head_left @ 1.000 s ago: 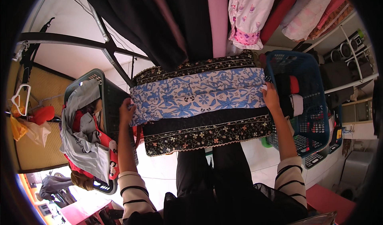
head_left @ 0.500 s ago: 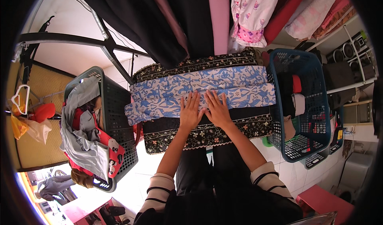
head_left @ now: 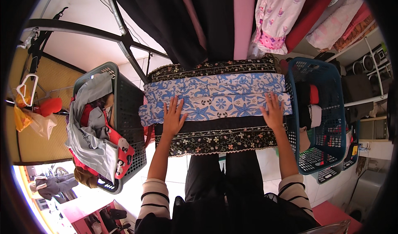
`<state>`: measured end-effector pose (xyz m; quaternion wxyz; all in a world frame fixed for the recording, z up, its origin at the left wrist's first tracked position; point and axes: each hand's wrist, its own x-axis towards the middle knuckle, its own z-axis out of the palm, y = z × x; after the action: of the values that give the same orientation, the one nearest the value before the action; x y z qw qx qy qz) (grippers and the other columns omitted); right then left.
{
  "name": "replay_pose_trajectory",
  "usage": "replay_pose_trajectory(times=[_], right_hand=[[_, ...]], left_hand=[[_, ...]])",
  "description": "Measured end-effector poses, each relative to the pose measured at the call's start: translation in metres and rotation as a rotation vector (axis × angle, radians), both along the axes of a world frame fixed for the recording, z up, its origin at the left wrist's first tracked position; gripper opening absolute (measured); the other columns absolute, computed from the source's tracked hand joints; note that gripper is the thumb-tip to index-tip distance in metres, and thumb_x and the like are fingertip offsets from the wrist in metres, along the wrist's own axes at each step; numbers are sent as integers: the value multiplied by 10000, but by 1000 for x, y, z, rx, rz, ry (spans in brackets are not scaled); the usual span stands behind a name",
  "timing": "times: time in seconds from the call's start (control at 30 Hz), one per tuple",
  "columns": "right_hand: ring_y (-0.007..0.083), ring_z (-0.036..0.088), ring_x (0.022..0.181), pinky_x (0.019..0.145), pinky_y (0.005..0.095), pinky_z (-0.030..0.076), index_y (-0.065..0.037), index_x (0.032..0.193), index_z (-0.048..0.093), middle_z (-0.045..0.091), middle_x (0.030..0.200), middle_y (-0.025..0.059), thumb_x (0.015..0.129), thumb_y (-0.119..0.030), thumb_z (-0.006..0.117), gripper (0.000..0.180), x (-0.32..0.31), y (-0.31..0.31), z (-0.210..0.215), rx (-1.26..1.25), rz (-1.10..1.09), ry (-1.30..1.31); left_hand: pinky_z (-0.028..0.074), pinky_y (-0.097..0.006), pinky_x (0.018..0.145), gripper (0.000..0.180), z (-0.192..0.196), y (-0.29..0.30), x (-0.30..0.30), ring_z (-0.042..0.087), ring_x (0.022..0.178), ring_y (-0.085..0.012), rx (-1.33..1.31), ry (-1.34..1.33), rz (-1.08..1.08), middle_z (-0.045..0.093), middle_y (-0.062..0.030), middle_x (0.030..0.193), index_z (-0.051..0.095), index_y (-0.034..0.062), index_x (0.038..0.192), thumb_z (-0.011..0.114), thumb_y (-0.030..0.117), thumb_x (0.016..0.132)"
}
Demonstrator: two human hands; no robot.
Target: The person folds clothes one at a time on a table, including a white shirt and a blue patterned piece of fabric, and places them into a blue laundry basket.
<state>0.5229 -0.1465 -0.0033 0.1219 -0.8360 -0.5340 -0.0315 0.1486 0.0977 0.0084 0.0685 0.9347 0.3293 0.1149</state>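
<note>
Nothing gripped: left hand (head_left: 172, 117) and right hand (head_left: 273, 114) spread flat on cloth (head_left: 224, 96), likely smoothing; a next fold would need pinching.

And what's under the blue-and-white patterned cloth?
A black floral cloth shows past its far and near edges; whatever lies directly beneath the blue-and-white cloth is covered.

Pale wall (head_left: 70, 49) at upper left, crossed by a dark metal frame (head_left: 83, 28); tan textured panel (head_left: 54, 82) below it, along the left edge. Floor (head_left: 321, 191) of white tiles, glaring in strong light from lower left, where a sunlit opening (head_left: 35, 194) shows. Pink shelf unit (head_left: 88, 214) at lower left, pink flat surface (head_left: 331, 215) at lower right, white rail (head_left: 367, 101) at right.
</note>
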Motion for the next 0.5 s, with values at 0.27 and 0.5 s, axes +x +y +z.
replay_pose_trajectory(times=[0.27, 0.5], right_hand=[[295, 214, 1362, 1090, 528, 127, -196, 1414, 304, 249, 1476, 78, 917, -474, 425, 582, 17, -11, -8, -26, -14, 3], [287, 196, 1368, 1090, 522, 133, -201, 1427, 276, 212, 1491, 67, 926, -459, 417, 581, 22, -14, -8, -54, 21, 39]], left_hand=[[80, -524, 1095, 631, 20, -5, -24, 226, 1359, -316, -88, -134, -22, 257, -138, 1467, 300, 76, 1402, 505, 359, 877], [93, -588, 1068, 783, 8, 7, -103, 140, 1378, -345, 27, 153, 251, 185, -152, 1487, 227, 61, 1423, 572, 425, 822]])
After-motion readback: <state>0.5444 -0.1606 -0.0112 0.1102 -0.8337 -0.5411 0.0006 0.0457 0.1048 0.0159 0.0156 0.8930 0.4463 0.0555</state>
